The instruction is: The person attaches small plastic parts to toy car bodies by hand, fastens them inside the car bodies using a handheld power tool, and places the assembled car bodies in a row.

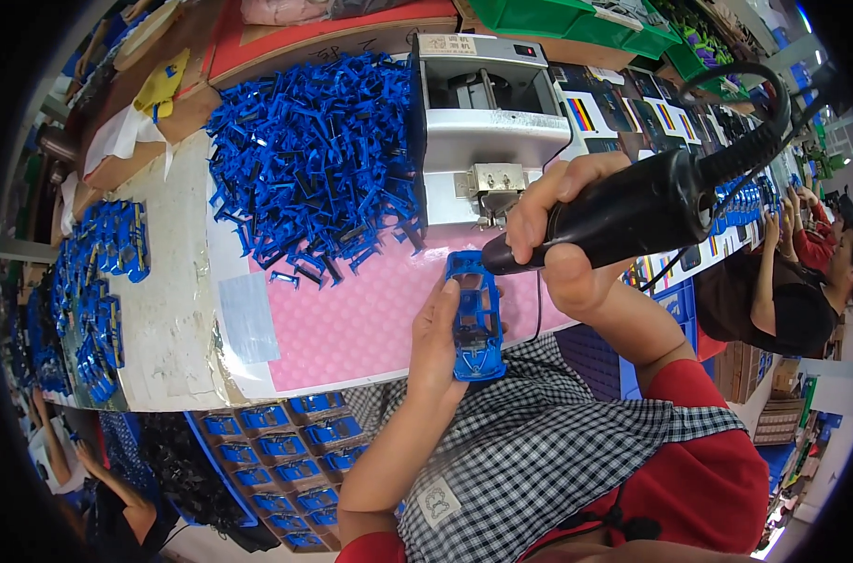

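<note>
My left hand [434, 333] is curled around a blue toy car body [477, 324] over the counter's [178, 319] near edge; my right hand [575, 277] grips a black corded driver [628, 211] at its far end.

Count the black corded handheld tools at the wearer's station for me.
1: the black corded tool in the right grip, its nose by the upper end of the blue car shell in the left grip. Others could be hidden.

Left hand [434, 340] low, right hand [571, 274] higher, both curled
</note>
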{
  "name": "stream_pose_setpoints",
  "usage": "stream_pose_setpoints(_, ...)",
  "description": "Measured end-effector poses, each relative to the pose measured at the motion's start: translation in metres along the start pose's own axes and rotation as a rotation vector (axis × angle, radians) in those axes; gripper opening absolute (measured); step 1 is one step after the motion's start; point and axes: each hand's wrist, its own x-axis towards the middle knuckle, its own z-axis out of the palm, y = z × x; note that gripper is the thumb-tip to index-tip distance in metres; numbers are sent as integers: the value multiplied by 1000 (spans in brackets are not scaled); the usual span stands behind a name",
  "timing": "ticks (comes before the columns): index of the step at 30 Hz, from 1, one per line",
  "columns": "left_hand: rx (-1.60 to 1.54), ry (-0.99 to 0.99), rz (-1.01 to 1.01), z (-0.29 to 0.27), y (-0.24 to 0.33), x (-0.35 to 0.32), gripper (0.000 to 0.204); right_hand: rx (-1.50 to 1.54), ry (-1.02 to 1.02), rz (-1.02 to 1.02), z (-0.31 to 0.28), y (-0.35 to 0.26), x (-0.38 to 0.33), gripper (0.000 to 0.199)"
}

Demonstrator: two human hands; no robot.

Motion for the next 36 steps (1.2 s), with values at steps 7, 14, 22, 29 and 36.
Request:
stream_pose_setpoints(7,-10,-26,3,-1,0,3,38,-25,6,7,-6,7,-3,53)
stream_pose_setpoints(14,-17,-20,3,-3,-1,1,38,44,15,43,-3,5,-4,54)
stream_pose_setpoints(22,-9,3,-11,0,-1,0,37,41,12,36,-2,9,-6,51)
stream_pose_setpoints(29,1,-4,-1,-1,-3,8,35,177,-2,29,8,26,12,44)
stream_pose_setpoints(36,-35,79,61,-2,2,-3,29,299,-459,-12,3,25,3,29)
